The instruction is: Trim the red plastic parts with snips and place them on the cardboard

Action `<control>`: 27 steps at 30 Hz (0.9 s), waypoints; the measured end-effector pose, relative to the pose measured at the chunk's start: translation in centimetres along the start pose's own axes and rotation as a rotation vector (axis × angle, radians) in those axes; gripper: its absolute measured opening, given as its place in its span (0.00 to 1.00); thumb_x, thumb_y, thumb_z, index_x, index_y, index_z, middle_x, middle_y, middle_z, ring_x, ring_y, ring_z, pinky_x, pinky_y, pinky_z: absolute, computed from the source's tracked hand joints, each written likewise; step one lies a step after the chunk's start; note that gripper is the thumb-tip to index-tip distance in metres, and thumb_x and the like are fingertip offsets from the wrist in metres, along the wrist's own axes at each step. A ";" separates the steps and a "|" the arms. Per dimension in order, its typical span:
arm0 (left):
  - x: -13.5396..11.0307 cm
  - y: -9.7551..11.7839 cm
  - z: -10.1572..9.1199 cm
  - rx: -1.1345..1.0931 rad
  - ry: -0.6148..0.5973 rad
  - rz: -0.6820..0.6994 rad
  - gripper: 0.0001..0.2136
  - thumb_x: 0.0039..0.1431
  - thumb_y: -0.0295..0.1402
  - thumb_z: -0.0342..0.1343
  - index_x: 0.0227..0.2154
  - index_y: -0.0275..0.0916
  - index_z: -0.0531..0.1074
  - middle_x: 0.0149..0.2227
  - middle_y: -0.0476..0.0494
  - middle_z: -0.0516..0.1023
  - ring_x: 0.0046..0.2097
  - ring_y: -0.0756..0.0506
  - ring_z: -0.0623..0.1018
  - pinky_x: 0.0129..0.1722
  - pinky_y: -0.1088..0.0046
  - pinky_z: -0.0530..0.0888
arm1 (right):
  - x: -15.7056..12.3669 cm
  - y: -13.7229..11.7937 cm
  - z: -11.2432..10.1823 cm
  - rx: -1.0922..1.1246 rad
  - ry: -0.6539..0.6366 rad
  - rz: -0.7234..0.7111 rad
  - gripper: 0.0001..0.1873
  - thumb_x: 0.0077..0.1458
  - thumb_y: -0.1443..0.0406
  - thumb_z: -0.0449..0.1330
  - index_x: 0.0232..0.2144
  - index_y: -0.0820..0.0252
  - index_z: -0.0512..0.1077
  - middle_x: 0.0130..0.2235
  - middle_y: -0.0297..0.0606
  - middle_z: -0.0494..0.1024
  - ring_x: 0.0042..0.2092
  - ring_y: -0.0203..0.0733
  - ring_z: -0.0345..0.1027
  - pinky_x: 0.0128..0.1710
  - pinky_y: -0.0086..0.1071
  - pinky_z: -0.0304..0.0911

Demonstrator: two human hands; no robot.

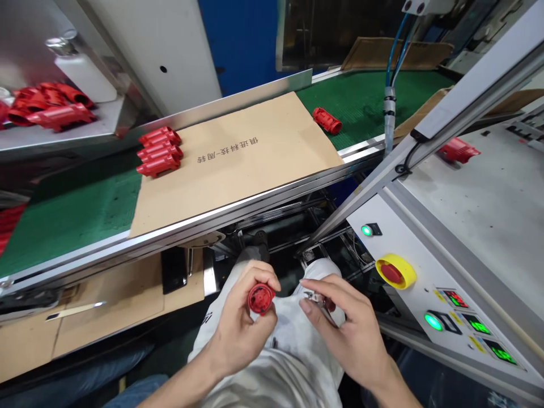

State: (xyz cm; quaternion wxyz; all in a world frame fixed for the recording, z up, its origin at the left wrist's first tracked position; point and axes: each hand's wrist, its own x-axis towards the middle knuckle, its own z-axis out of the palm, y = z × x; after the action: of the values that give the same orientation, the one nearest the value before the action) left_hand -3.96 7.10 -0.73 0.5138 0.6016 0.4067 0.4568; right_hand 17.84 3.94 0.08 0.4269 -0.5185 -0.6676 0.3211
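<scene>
My left hand [246, 323] is wrapped round a red plastic cylindrical part [260, 298], its hollow round end facing up toward me. Across from it, my right hand [348, 323] grips what look like small metal nippers [315, 297]. Their tip shows between thumb and fingers and points toward the red part, a gap apart from it; the handles are mostly hidden in the palm. Both hands are above my lap.
Ahead, a cardboard sheet [238, 175] lies on a green conveyor [85, 192], with several red parts [159, 152] at its left end. Another red part [327, 120] lies beyond its right end. A control panel with a red emergency button [391, 273] stands at right.
</scene>
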 end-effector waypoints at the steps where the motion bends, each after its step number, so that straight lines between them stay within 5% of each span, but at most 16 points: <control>1: 0.1 0.2 0.0 0.053 0.000 0.007 0.16 0.55 0.16 0.55 0.40 0.45 0.73 0.41 0.46 0.71 0.41 0.44 0.74 0.41 0.65 0.71 | 0.1 -0.1 0.0 -0.035 -0.011 -0.028 0.20 0.68 0.69 0.66 0.59 0.49 0.79 0.41 0.36 0.80 0.38 0.38 0.74 0.38 0.32 0.74; 6: 0.3 0.8 0.2 0.164 -0.050 0.006 0.14 0.52 0.16 0.56 0.35 0.44 0.70 0.35 0.49 0.72 0.36 0.45 0.72 0.36 0.65 0.68 | 0.7 -1.2 -0.4 -0.183 0.016 -0.191 0.27 0.65 0.76 0.63 0.63 0.54 0.77 0.40 0.39 0.80 0.39 0.41 0.75 0.40 0.37 0.74; 12: 0.4 0.8 0.4 0.314 -0.120 0.107 0.10 0.57 0.21 0.59 0.37 0.43 0.69 0.35 0.47 0.72 0.37 0.43 0.72 0.36 0.62 0.67 | 2.2 -2.5 0.1 0.282 -0.155 0.203 0.08 0.66 0.61 0.68 0.46 0.52 0.85 0.32 0.33 0.79 0.29 0.34 0.67 0.28 0.29 0.63; 16: 0.5 0.6 0.4 0.386 -0.148 0.150 0.07 0.64 0.24 0.58 0.36 0.43 0.67 0.34 0.47 0.71 0.37 0.43 0.71 0.36 0.63 0.67 | 2.7 -2.4 1.4 0.416 -0.139 0.307 0.05 0.62 0.62 0.70 0.38 0.57 0.85 0.31 0.35 0.82 0.29 0.34 0.68 0.27 0.27 0.62; 24: 0.5 0.2 0.2 0.450 -0.149 0.078 0.05 0.66 0.27 0.58 0.37 0.42 0.67 0.36 0.45 0.72 0.38 0.42 0.72 0.36 0.62 0.68 | 3.0 -2.0 3.0 0.268 0.009 0.128 0.07 0.56 0.72 0.66 0.32 0.58 0.83 0.26 0.30 0.78 0.24 0.30 0.62 0.22 0.25 0.56; 27: 0.5 0.3 0.2 0.433 -0.154 0.063 0.05 0.66 0.26 0.57 0.36 0.43 0.68 0.36 0.46 0.72 0.38 0.42 0.72 0.37 0.62 0.67 | 2.7 -1.9 2.6 0.267 -0.017 0.080 0.08 0.61 0.71 0.65 0.39 0.56 0.84 0.30 0.32 0.81 0.28 0.33 0.69 0.28 0.27 0.65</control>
State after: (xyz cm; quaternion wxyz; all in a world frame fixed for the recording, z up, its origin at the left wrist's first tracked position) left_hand -3.62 7.53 -0.37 0.3879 0.7433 0.4358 0.3274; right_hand 14.48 6.12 1.28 0.4733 -0.4805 -0.6014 0.4282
